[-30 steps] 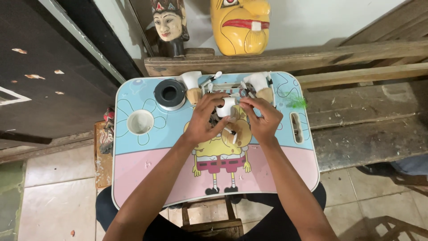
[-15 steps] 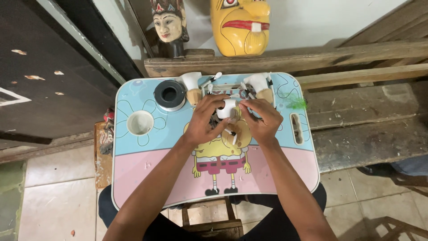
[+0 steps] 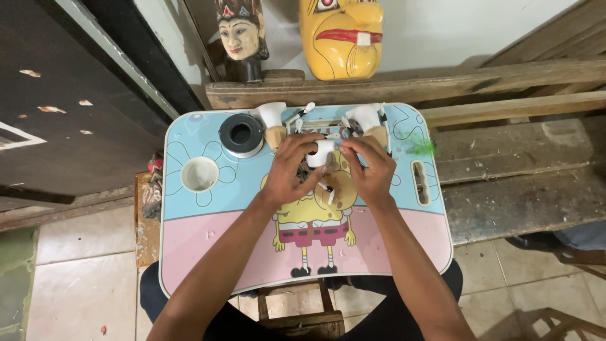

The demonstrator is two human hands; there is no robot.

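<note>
Small white cylinder (image 3: pixel 322 153) pinched between both hands | left hand (image 3: pixel 291 169) and right hand (image 3: pixel 372 170) equally near | above counter (image 3: pixel 208 233) centre

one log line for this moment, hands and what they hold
left hand: holds small white piece | right hand: fingers on same piece | surface: cartoon lap table | nearby: black tape roll, two white-topped wooden figures

Rough wooden bench (image 3: pixel 505 177) is running along the 3 o'clock side, dusty and scattered with shavings. Pale floor tiles (image 3: pixel 69 297) are showing at 7 o'clock, a dark door panel (image 3: pixel 69 107) is sitting at 10. Up at 12, a white wall (image 3: pixel 442 31) is catching soft, even light behind a wood ledge (image 3: pixel 404 85).
</note>
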